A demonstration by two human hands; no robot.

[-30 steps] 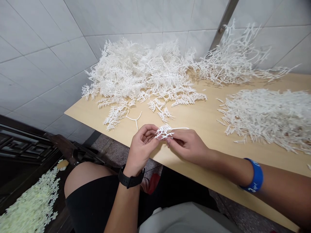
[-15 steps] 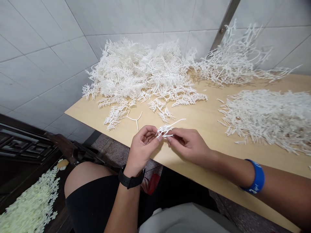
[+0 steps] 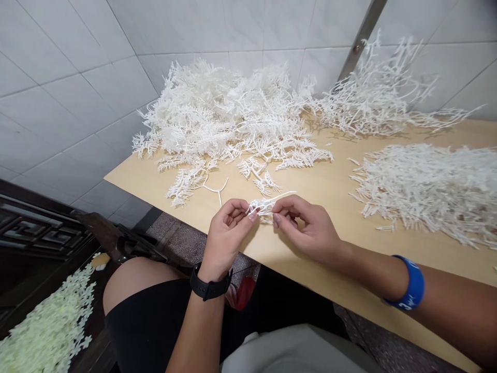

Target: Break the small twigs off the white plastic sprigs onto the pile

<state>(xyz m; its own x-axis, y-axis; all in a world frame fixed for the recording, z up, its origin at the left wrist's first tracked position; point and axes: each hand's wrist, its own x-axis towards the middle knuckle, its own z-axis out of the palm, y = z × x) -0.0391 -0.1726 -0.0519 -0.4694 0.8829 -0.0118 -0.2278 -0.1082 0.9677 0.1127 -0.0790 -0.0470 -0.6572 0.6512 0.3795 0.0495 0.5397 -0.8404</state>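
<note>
Over the surface point(image 3: 326, 194), the left hand point(image 3: 229, 228) pinches a white twig point(image 3: 261, 203), best held snug but not squashed, while the right hand point(image 3: 312, 228) is nearly closed against it, gripping or not I can't tell.

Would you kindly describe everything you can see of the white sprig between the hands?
The white sprig looks like plastic, with one long bare stem and thin branching twigs bunched together. The stem slants rightward, beside the forefinger of the right hand. The left hand pinches the twigs between thumb and fingers; whether the right fingertips grip a twig is unclear. It is held over the tan tabletop.
</note>
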